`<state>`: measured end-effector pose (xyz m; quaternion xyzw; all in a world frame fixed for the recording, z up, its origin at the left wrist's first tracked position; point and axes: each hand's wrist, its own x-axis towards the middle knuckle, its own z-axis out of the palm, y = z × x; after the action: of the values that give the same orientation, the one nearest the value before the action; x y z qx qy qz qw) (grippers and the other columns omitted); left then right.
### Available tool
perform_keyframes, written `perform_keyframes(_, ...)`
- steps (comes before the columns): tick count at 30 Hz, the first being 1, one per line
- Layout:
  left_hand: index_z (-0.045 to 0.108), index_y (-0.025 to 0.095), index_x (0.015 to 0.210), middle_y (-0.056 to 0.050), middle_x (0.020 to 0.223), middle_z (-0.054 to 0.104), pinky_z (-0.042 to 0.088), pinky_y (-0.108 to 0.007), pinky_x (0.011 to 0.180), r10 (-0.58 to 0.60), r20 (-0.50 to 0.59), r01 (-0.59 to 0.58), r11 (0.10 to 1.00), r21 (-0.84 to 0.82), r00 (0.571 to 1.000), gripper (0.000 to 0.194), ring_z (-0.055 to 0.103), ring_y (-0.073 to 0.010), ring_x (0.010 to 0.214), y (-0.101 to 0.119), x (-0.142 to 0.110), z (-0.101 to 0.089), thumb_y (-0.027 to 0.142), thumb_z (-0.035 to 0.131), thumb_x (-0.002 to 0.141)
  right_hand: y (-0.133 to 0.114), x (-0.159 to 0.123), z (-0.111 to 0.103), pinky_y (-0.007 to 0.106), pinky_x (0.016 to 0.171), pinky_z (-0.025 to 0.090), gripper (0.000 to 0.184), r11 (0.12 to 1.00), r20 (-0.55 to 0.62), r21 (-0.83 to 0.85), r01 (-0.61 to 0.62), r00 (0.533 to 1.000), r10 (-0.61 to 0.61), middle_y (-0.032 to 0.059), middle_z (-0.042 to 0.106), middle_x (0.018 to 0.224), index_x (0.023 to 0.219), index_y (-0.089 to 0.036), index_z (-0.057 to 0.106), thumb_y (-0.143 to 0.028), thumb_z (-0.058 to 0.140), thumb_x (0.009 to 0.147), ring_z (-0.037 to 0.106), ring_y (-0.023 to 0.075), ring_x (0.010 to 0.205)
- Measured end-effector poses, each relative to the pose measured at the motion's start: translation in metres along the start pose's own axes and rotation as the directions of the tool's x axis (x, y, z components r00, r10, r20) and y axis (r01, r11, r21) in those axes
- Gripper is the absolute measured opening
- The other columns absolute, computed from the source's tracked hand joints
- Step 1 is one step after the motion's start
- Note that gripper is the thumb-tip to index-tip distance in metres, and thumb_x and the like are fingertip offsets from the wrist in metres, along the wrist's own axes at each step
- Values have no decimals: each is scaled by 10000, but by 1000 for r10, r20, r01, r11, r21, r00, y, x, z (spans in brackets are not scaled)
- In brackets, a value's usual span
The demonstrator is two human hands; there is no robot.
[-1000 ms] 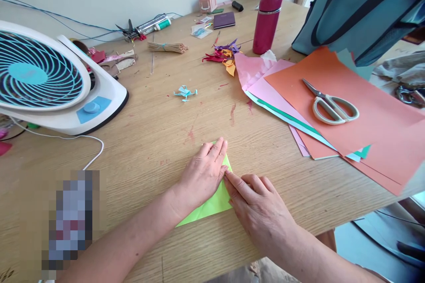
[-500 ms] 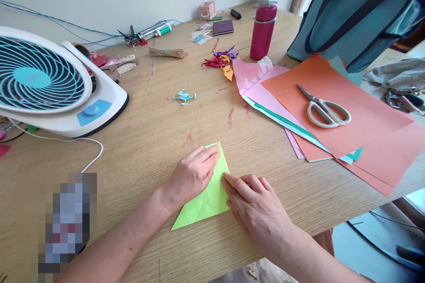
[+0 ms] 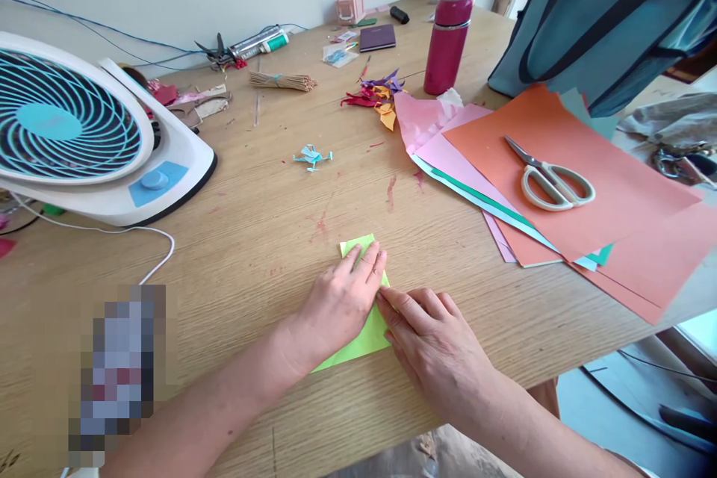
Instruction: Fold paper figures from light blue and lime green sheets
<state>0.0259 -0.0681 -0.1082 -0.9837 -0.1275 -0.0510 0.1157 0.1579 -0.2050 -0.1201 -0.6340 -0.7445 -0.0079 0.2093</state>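
Observation:
A folded sheet of lime-green paper (image 3: 370,337) lies flat on the wooden table in front of me. My left hand (image 3: 348,291) rests across it, fingers stretched toward its upper right edge, and covers most of the middle. At the paper's right edge, my right hand (image 3: 423,332) has its fingers close together, with thumb and forefinger gripping the edge. The two hands nearly touch at the fingertips. Beyond them sits a small light-blue folded paper figure (image 3: 312,157).
On the right, scissors (image 3: 554,179) lie on stacked coloured paper (image 3: 627,202), before a blue bag (image 3: 576,22). A magenta bottle (image 3: 448,45) stands behind. Folded paper scraps (image 3: 381,98) and a bundle of sticks (image 3: 284,81) lie farther back. A fan (image 3: 184,179) occupies the left.
My left hand has slid slightly right and down across the paper, now covering its upper right edge. My right hand stays at nearly the same spot. The view has shifted slightly.

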Motion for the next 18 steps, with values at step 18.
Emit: perform_keyframes(18, 422, 98, 1448, -239, 1515, 402, 447, -467, 1076, 46, 97, -35, 993, -112, 994, 481, 396, -350, 1407, -4, -6, -6, 195, 410, 978, 1, -6, 1, 365, 735, 417, 221, 998, -46, 61, 30, 999, -28, 120, 670, 999, 1032, -102, 669, -123, 462, 954, 550, 220, 878)
